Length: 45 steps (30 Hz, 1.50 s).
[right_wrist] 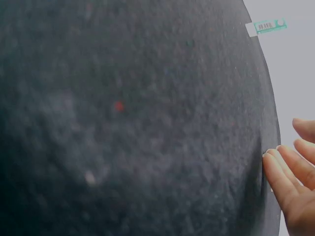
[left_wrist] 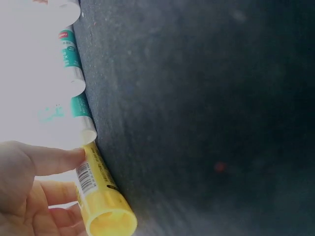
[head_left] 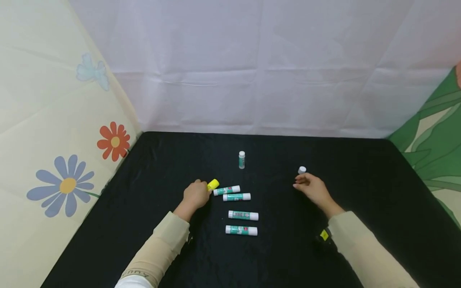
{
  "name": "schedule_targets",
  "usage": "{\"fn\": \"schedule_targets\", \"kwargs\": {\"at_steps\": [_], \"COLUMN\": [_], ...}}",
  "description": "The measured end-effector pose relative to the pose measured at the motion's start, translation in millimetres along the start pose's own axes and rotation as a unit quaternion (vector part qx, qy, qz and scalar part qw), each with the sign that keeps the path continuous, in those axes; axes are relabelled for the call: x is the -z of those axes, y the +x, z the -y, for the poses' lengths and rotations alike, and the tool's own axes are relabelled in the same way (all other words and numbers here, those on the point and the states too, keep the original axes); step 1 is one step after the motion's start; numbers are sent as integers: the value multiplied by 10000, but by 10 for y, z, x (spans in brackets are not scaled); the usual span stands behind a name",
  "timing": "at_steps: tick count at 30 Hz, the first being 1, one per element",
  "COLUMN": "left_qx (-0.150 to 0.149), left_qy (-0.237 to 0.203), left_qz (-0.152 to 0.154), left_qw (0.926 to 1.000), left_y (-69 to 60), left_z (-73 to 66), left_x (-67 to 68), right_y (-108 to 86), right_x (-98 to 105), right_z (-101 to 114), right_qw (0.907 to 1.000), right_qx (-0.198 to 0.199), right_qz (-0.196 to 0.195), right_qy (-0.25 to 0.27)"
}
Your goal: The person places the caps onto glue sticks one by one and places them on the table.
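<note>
My left hand (head_left: 195,195) grips a yellow glue stick (head_left: 213,184) that lies on the black table. In the left wrist view, the thumb rests along the yellow barrel by its barcode, with the fingers on the other side. Just right of it lie several white-and-green glue sticks (head_left: 236,197) in a loose column. On the right, my right hand (head_left: 312,188) hovers low over the cloth, holding nothing, its fingers loosely extended in the right wrist view. Right behind it shows the white top of another glue stick (head_left: 302,170), its lower part hidden by the hand.
One white-and-green glue stick (head_left: 241,160) stands upright farther back on the black cloth (head_left: 173,160). A white sheet (head_left: 252,80) hangs behind the table. Patterned hangings with flowers (head_left: 67,185) and green leaves (head_left: 443,140) flank the two sides.
</note>
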<state>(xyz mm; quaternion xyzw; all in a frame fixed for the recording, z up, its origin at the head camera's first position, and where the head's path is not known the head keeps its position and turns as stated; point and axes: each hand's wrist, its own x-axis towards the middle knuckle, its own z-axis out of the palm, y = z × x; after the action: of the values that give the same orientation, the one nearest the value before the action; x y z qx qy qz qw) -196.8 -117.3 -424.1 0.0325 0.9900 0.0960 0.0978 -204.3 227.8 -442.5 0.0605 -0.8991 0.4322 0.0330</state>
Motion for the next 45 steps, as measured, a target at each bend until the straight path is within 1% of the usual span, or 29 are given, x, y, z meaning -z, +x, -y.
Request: {"fn": "schedule_targets", "kwargs": {"at_steps": [5, 10, 14, 18, 22, 28, 32, 36, 45], "left_qx": [57, 151, 156, 26, -123, -530, -648, -718, -855], "left_qy": [-157, -510, -909, -1217, -1503, -1886, -2065, -2248, -2591], "left_qz": [-40, -127, -435, -818, -982, -1244, -1218, -1179, -1310], "left_qw": [9999, 9985, 9948, 9892, 9837, 9727, 9687, 9646, 9531], "left_y": [3, 9, 25, 48, 68, 116, 139, 161, 234], "left_z": [12, 9, -20, -79, -160, -271, -332, -374, -427], "left_x": [5, 6, 3, -6, -13, 16, 16, 1, -22], "right_y": [30, 45, 45, 49, 62, 91, 100, 113, 139], "right_x": [21, 37, 58, 77, 87, 107, 119, 124, 148], "right_z": [-25, -35, -36, -46, -57, -69, -73, -73, -81], "right_qw": [9999, 9997, 9994, 9989, 9984, 9970, 9968, 9965, 9958], "right_qx": [83, 95, 81, 88, 129, 29, -37, -3, -150], "right_qz": [-65, -102, -153, -191, -248, -482, -514, -555, -589], "right_qy": [-134, -205, -313, -428, -485, -609, -617, -630, -684]}}
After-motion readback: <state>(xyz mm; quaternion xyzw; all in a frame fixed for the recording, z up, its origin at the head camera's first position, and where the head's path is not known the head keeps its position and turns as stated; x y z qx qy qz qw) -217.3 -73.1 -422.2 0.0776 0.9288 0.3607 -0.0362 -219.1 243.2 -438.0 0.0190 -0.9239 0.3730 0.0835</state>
